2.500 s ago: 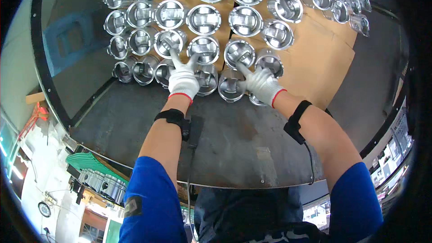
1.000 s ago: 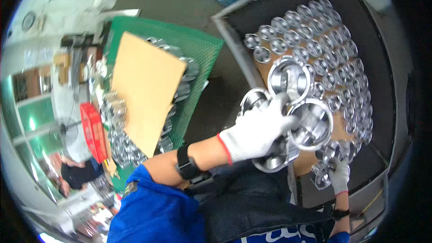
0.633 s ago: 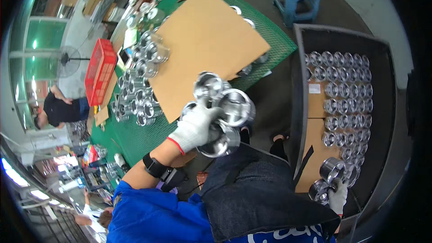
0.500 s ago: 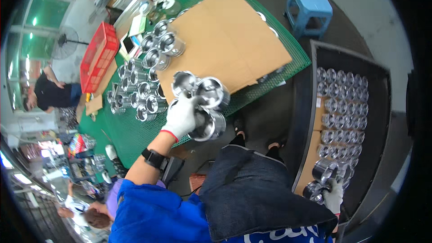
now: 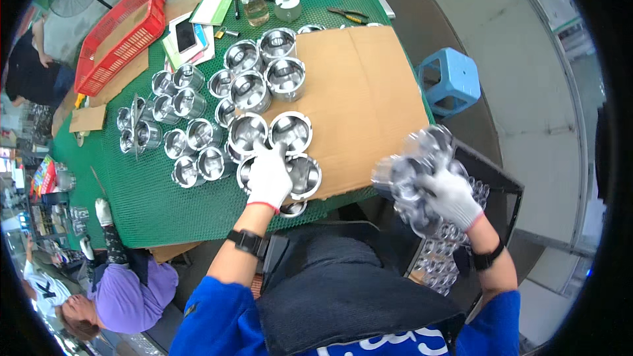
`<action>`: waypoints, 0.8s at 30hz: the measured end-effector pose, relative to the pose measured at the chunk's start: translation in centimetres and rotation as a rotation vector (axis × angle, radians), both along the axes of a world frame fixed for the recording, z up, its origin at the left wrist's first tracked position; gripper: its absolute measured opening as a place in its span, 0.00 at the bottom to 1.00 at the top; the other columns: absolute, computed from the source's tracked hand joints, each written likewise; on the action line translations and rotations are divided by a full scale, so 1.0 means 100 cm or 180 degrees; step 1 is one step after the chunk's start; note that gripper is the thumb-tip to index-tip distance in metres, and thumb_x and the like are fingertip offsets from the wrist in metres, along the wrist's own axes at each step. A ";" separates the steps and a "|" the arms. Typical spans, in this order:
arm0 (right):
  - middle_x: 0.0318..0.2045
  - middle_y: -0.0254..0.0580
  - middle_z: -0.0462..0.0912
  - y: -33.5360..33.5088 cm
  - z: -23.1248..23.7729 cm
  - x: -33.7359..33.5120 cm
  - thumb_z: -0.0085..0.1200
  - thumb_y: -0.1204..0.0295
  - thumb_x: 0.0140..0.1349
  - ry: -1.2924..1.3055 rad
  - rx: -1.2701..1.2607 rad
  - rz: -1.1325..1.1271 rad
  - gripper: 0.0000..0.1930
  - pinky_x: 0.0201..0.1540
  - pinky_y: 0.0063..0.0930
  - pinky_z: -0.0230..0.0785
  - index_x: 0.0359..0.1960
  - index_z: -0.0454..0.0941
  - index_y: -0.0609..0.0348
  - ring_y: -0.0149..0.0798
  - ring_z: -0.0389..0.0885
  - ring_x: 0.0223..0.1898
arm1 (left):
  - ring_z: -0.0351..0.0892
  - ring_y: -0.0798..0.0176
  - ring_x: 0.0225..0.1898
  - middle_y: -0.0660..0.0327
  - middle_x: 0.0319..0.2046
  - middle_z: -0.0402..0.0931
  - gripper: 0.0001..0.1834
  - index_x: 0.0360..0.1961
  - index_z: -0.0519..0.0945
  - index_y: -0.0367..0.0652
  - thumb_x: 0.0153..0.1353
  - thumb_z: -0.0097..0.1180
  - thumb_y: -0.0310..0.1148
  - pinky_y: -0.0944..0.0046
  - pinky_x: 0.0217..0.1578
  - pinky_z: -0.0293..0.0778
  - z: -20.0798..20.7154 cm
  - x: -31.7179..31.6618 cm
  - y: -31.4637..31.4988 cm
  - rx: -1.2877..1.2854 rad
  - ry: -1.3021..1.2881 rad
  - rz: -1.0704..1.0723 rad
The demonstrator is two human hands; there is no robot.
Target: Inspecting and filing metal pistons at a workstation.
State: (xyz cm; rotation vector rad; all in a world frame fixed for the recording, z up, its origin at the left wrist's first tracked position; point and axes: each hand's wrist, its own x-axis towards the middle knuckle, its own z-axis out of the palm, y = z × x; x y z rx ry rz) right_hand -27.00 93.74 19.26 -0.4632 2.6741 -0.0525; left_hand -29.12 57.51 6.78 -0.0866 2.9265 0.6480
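My left hand (image 5: 269,177), in a white glove, has its fingers closed among a cluster of shiny round metal cups (image 5: 290,130) at the near left edge of a cardboard sheet (image 5: 359,102). They look set down on the sheet, open ends up. My right hand (image 5: 453,199), also gloved, grips another cluster of metal cups (image 5: 407,175), blurred by motion, between the sheet and a dark bin (image 5: 491,165). How many cups it holds I cannot tell. Behind my left hand, more metal cups (image 5: 250,91) stand at the sheet's left edge.
Smaller groups of cups (image 5: 188,102) stand on the green mat (image 5: 132,204). Farther back are a red basket (image 5: 122,36), a phone (image 5: 186,36), a glass jar (image 5: 253,5) and pliers (image 5: 347,14). A blue stool (image 5: 455,79) stands right. A co-worker in purple (image 5: 135,293) is at left.
My left hand has brought its cups over the cardboard's left edge. My right hand has lifted a cluster of cups out of the bin toward the table. The view has turned.
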 end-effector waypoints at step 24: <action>0.61 0.37 0.70 -0.016 -0.034 -0.237 0.53 0.73 0.57 0.0041 -0.0207 0.1081 0.22 0.51 0.39 0.75 0.52 0.77 0.30 0.48 0.77 0.53 | 0.69 0.34 0.55 0.37 0.61 0.57 0.26 0.45 0.79 0.44 0.39 0.67 0.27 0.52 0.54 0.71 0.006 -0.017 0.046 0.0207 -0.0317 0.1070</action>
